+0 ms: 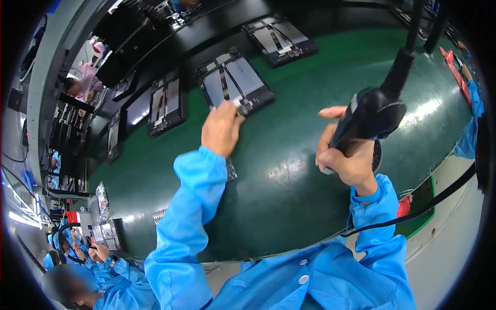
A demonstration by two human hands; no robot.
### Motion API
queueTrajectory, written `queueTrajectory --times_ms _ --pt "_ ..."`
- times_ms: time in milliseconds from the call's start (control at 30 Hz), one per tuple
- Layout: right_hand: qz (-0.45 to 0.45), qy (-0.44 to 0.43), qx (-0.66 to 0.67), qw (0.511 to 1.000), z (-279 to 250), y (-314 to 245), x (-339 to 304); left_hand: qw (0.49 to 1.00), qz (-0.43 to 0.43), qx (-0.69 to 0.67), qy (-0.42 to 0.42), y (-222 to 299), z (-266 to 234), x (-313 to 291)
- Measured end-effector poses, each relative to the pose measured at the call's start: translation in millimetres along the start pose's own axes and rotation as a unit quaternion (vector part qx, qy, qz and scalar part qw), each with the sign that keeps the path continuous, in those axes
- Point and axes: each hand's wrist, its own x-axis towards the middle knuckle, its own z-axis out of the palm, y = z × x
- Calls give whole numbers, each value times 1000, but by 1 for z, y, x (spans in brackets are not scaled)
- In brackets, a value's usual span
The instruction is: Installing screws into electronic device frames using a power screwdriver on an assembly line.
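Note:
An opened tablet (240,76) with a dark frame and pale battery panels lies in front of me. My left hand (222,129) is at its near edge, the fingers bent together and gripping that edge; the fingertips are partly hidden. My right hand (354,160) is wrapped round a black electric screwdriver (369,116), its index finger stretched out. A thick black cord (405,59) runs up from this tool. Behind the right wrist shows part of a round black dish (377,156).
More opened tablets lie beyond, one at the far right (280,40), another at the left (166,103). A patterned strip (231,169) is beside my left sleeve. Red material (454,75) lies at the green table's (289,206) right. A black cable (429,204) crosses my right arm. Co-workers sit left.

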Motion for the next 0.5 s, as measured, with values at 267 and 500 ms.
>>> queueTrajectory --times_ms 267,500 --pt "83 -24 -6 996 -15 10 -8 949 -31 309 -53 -106 -24 27" --pt "84 -33 -5 996 -15 4 -4 849 -194 377 -316 -233 -59 -19"
